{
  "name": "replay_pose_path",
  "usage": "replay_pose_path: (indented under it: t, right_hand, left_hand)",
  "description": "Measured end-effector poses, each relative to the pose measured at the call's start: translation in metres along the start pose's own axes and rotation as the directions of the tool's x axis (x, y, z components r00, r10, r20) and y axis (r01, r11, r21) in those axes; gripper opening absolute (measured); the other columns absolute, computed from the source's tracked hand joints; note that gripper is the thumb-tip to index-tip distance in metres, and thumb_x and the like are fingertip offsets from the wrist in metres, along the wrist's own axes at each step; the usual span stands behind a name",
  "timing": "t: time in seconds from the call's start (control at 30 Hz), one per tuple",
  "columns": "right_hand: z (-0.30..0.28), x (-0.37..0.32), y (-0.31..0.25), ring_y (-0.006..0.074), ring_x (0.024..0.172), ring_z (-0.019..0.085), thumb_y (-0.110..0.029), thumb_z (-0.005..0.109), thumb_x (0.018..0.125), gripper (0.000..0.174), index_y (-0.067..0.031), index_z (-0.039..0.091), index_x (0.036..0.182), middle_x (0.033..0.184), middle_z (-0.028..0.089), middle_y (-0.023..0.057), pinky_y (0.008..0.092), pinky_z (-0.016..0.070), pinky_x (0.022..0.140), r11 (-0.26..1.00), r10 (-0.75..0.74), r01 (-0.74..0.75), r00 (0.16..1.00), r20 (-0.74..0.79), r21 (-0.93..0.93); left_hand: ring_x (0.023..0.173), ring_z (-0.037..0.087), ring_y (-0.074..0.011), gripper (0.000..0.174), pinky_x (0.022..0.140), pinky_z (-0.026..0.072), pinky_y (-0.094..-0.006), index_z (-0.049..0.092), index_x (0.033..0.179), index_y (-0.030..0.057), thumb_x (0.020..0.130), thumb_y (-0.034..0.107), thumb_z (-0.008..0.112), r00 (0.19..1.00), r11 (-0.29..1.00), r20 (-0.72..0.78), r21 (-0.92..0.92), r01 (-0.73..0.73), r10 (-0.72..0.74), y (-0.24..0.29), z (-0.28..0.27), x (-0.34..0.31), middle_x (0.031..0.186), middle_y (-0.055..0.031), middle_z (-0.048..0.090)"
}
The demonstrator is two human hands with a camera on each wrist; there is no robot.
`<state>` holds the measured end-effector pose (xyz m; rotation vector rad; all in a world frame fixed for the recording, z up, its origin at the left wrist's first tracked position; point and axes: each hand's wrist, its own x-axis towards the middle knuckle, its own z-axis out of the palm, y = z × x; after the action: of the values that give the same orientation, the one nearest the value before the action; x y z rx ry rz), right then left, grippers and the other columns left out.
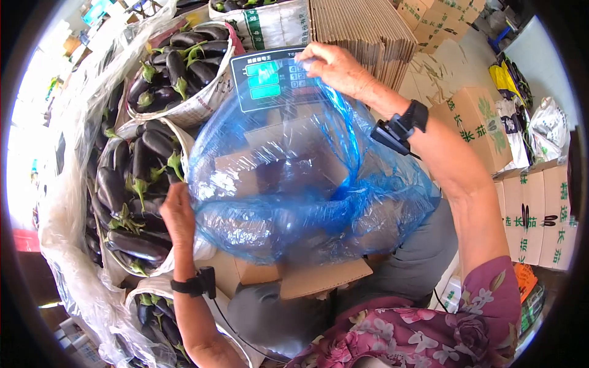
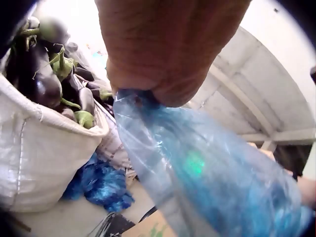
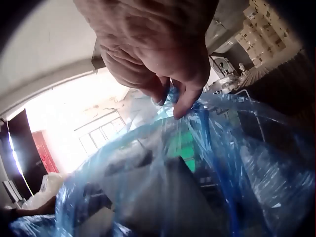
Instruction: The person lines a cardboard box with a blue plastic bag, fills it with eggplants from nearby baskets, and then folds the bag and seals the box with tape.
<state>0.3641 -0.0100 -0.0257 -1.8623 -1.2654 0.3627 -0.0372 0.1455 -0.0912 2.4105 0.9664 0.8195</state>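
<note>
A large clear blue plastic bag (image 1: 307, 184) is spread open over a cardboard box (image 1: 307, 279) in front of me. My left hand (image 1: 178, 214) grips the bag's near left edge, seen close up in the left wrist view as the hand (image 2: 163, 54) pinching blue film (image 2: 197, 173). My right hand (image 1: 331, 67) pinches the bag's far rim beside a digital scale display (image 1: 270, 76); in the right wrist view the fingers (image 3: 173, 84) hold the blue film (image 3: 197, 173). Sacks of dark purple eggplants (image 1: 141, 178) lie at my left.
White woven sacks of eggplants (image 1: 178, 67) stand at the left and back, one shown in the left wrist view (image 2: 44, 74). Stacked flat cardboard (image 1: 362, 30) rises behind the scale. Printed cartons (image 1: 540, 214) stand at the right. Crumpled blue bags (image 2: 98, 185) lie on the floor.
</note>
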Motion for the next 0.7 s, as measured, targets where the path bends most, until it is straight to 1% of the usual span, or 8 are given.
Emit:
replay_pose_path:
  t: [0.07, 0.23, 0.33, 0.43, 0.53, 0.6, 0.67, 0.7]
  right_hand:
    - [0.012, 0.003, 0.011, 0.0208, 0.098, 0.065, -0.015, 0.060, 0.090, 0.024, -0.0036, 0.063, 0.111, 0.108, 0.068, 0.0094, 0.0346, 0.0504, 0.087, 0.987, -0.065, 0.077, 0.994, 0.085, -0.139]
    - [0.045, 0.016, 0.041, 0.0208, 0.098, 0.065, -0.014, 0.059, 0.091, 0.028, -0.0051, 0.064, 0.117, 0.109, 0.068, 0.0114, 0.0346, 0.0506, 0.089, 0.993, -0.025, 0.056, 0.957, 0.289, -0.099]
    - [0.059, 0.026, 0.037, 0.0205, 0.100, 0.064, -0.013, 0.057, 0.092, 0.028, -0.0049, 0.065, 0.117, 0.110, 0.068, 0.0115, 0.0339, 0.0501, 0.092, 0.993, 0.042, 0.005, 0.920, 0.391, -0.118]
    - [0.071, 0.045, 0.032, 0.0186, 0.103, 0.063, -0.012, 0.056, 0.092, 0.027, -0.0053, 0.066, 0.117, 0.113, 0.068, 0.0100, 0.0320, 0.0487, 0.094, 0.984, -0.156, 0.174, 0.939, 0.305, -0.031]
    - [0.071, 0.057, 0.014, 0.0160, 0.110, 0.060, -0.013, 0.057, 0.092, 0.027, -0.0039, 0.065, 0.117, 0.119, 0.066, 0.0073, 0.0319, 0.0460, 0.100, 0.981, -0.102, 0.072, 0.981, 0.164, 0.181]
    - [0.075, 0.063, 0.012, 0.0178, 0.111, 0.060, -0.013, 0.057, 0.092, 0.028, -0.0047, 0.065, 0.117, 0.119, 0.065, 0.0083, 0.0321, 0.0457, 0.100, 0.983, -0.154, 0.136, 0.976, 0.154, 0.125]
    - [0.083, 0.062, 0.002, 0.0188, 0.112, 0.061, -0.013, 0.057, 0.092, 0.029, -0.0056, 0.065, 0.118, 0.119, 0.066, 0.0093, 0.0315, 0.0452, 0.101, 0.980, -0.185, 0.198, 0.935, 0.303, -0.013]
    - [0.096, 0.060, 0.003, 0.0231, 0.092, 0.068, -0.015, 0.061, 0.085, 0.025, -0.0083, 0.070, 0.107, 0.100, 0.071, 0.0122, 0.0333, 0.0513, 0.088, 0.953, -0.299, 0.301, 0.924, 0.238, 0.026]
  left_hand:
    - [0.073, 0.062, -0.0440, 0.011, 0.060, 0.0483, -0.0453, 0.063, 0.089, 0.0028, 0.091, 0.005, 0.053, 0.996, 0.990, 0.083, 0.135, -0.051, 0.040, -0.023, 0.025, -0.023, 0.075, -0.0246, 0.062]
    - [0.079, 0.063, -0.0452, 0.013, 0.066, 0.0478, -0.0484, 0.063, 0.092, 0.0009, 0.090, 0.007, 0.051, 0.968, 0.993, 0.222, 0.022, 0.116, -0.118, -0.043, 0.067, -0.068, 0.079, -0.0275, 0.063]
    - [0.066, 0.064, -0.0365, 0.015, 0.061, 0.0460, -0.0428, 0.061, 0.089, -0.0011, 0.092, 0.010, 0.051, 0.966, 0.974, 0.155, -0.059, 0.217, -0.205, -0.065, 0.091, -0.078, 0.071, -0.0221, 0.063]
    - [0.059, 0.040, -0.0070, 0.024, 0.052, 0.0339, -0.0264, 0.060, 0.083, -0.0002, 0.097, 0.018, 0.052, 0.820, 0.648, 0.271, -0.509, 0.566, -0.504, -0.073, 0.102, -0.067, 0.065, 0.0026, 0.050]
    - [0.059, 0.042, -0.0064, 0.022, 0.053, 0.0337, -0.0250, 0.062, 0.087, 0.0019, 0.097, 0.019, 0.052, 0.809, 0.594, 0.246, -0.571, 0.566, -0.535, -0.068, 0.101, -0.056, 0.068, 0.0030, 0.052]
    - [0.063, 0.047, -0.0065, 0.021, 0.055, 0.0370, -0.0238, 0.064, 0.092, 0.0028, 0.097, 0.019, 0.052, 0.850, 0.678, 0.156, -0.539, 0.500, -0.503, -0.116, 0.133, -0.075, 0.073, 0.0015, 0.057]
    - [0.072, 0.056, -0.0095, 0.022, 0.062, 0.0451, -0.0251, 0.064, 0.101, 0.0005, 0.098, 0.018, 0.052, 0.742, 0.251, 0.376, -0.775, 0.580, -0.555, -0.143, 0.152, -0.092, 0.084, -0.0021, 0.063]
    - [0.072, 0.056, -0.0095, 0.022, 0.062, 0.0451, -0.0251, 0.064, 0.101, 0.0005, 0.098, 0.018, 0.052, 0.741, 0.248, 0.375, -0.777, 0.579, -0.556, -0.141, 0.153, -0.091, 0.084, -0.0021, 0.063]
